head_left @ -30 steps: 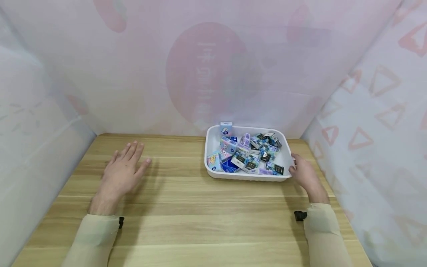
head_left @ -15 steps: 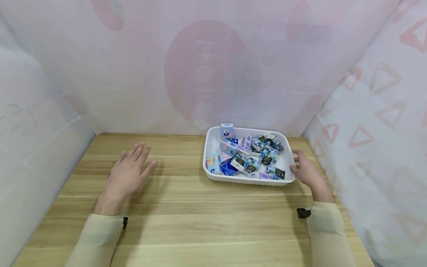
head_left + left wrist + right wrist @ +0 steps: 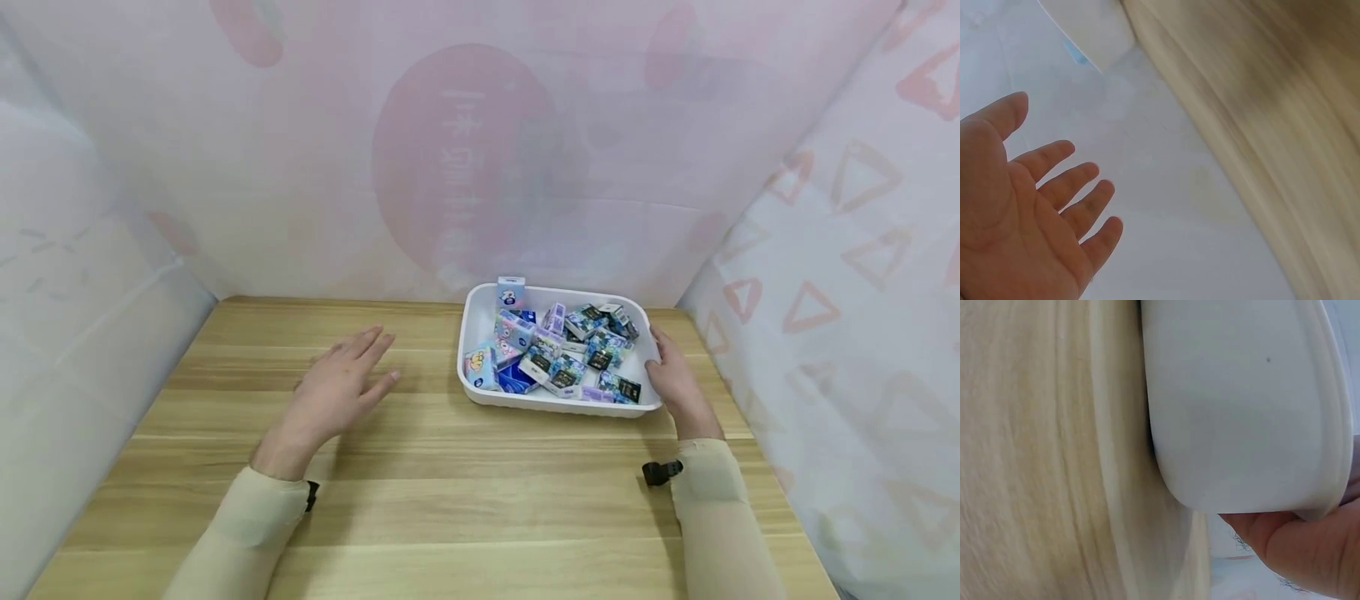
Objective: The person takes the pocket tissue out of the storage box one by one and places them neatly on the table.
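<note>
A white plastic tray [image 3: 555, 405] stands on the table against the back, right of the middle. It holds a jumble of small boxes [image 3: 567, 368], some blue, some purple, some dark with floral prints. My right hand [image 3: 675, 379] holds the tray's right end, its thumb at the rim; the tray wall hides part of the other fingers in the right wrist view. Left of the tray, over the table, my left hand [image 3: 336, 387] hangs with fingers extended and nothing in it. Its palm and spread fingers show in the left wrist view.
The wooden table [image 3: 450, 500] is bounded by pale printed cloth [image 3: 315, 150] at the back and on both sides. One light-blue box [image 3: 512, 292] stands upright at the tray's back left, rising above the rim.
My left hand has moved right toward the tray. My right hand has shifted along the tray's right end, closer against it. The tray moved slightly toward me, then stayed put.
</note>
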`<state>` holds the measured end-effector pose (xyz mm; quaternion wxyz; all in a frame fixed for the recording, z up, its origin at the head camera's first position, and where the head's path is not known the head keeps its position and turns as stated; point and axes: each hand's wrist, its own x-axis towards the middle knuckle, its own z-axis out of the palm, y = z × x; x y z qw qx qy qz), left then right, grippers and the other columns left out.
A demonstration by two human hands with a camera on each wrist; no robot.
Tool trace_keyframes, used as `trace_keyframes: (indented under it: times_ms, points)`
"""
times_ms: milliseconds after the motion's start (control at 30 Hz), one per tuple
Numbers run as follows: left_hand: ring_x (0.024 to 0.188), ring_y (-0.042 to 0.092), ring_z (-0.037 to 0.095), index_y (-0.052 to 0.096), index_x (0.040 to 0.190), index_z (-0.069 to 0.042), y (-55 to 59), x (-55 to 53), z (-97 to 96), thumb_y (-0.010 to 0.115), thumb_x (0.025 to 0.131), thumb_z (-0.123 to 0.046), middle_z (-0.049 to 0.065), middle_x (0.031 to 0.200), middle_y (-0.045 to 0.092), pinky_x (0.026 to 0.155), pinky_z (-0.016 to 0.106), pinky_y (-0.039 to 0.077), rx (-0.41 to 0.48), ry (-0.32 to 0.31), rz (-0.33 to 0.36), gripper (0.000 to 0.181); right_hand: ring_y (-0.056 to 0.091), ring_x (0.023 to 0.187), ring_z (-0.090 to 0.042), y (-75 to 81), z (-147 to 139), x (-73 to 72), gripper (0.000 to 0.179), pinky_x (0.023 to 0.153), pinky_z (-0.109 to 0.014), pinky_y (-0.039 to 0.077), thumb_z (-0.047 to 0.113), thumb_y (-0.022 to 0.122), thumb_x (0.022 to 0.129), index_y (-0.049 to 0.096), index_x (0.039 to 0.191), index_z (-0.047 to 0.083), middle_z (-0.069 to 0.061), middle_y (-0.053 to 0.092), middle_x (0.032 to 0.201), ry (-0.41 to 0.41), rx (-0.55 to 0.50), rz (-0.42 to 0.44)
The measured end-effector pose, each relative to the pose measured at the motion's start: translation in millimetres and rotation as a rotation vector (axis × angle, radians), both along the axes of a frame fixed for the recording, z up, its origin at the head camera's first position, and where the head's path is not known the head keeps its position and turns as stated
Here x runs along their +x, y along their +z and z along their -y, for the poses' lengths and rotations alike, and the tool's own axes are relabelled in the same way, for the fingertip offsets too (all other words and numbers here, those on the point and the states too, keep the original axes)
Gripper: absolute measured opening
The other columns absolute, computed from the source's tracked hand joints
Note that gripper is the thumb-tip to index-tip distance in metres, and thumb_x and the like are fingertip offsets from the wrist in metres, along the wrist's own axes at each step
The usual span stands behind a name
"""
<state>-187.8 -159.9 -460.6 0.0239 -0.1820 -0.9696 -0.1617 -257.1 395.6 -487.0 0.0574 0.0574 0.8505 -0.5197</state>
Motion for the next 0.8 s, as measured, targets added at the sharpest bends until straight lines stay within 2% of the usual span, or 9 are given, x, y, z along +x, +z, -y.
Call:
trace_keyframes:
  times_ms: [133,233,467,667,800]
  points:
    - [0.172,0.048,0.05,0.043,0.182,-0.01,4.4,-5.8,-22.7,0.062,0.122,-0.045,0.021,0.188,0.043,0.139,0.074,0.043,0.02,-0.041,-0.009,0.071,0.033,0.171,-0.062,1.9,6,2.2,0.086,0.146,-0.07,0.031,-0.014,0.029,0.106,-0.004,0.185,-0.003,-0.042,0.011,0.19,-0.003,-0.016,0.018]
    - [0.17,0.051,0.049,0.045,0.181,-0.012,6.6,-11.2,-40.7,0.065,0.121,-0.043,0.02,0.187,0.045,0.139,0.072,0.044,0.027,-0.069,-0.012,0.071,0.024,0.176,-0.062,-5.1,3,-0.4,0.086,0.149,-0.069,0.024,-0.013,0.027,0.109,-0.007,0.186,0.001,-0.038,0.005,0.193,-0.005,-0.029,0.023]
    - [0.169,0.052,0.046,0.048,0.18,-0.014,7.0,-26.7,-82.9,0.068,0.119,-0.047,0.017,0.187,0.048,0.14,0.069,0.045,0.047,-0.112,0.017,0.072,0.024,0.176,-0.063,-3.0,4,2.6,0.086,0.148,-0.071,0.024,-0.012,0.028,0.11,-0.009,0.186,0.002,-0.039,0.004,0.193,0.002,-0.032,0.03]
    - [0.17,0.052,0.044,0.049,0.18,-0.016,4.3,-45.5,-117.4,0.062,0.121,-0.047,0.016,0.187,0.048,0.142,0.065,0.044,0.051,-0.139,0.033,0.068,0.02,0.178,-0.062,-1.1,6,3.8,0.084,0.149,-0.07,0.022,-0.01,0.028,0.113,-0.009,0.186,0.003,-0.036,0.002,0.194,0.01,-0.018,0.037]
    - [0.171,0.051,0.044,0.048,0.18,-0.018,0.7,-58.4,-137.0,0.059,0.122,-0.051,0.012,0.189,0.046,0.14,0.071,0.044,0.068,-0.14,0.048,0.068,0.015,0.18,-0.061,-2.5,5,2.8,0.083,0.15,-0.07,0.018,-0.01,0.028,0.114,-0.009,0.186,0.003,-0.034,0.0,0.195,0.012,0.005,0.036]
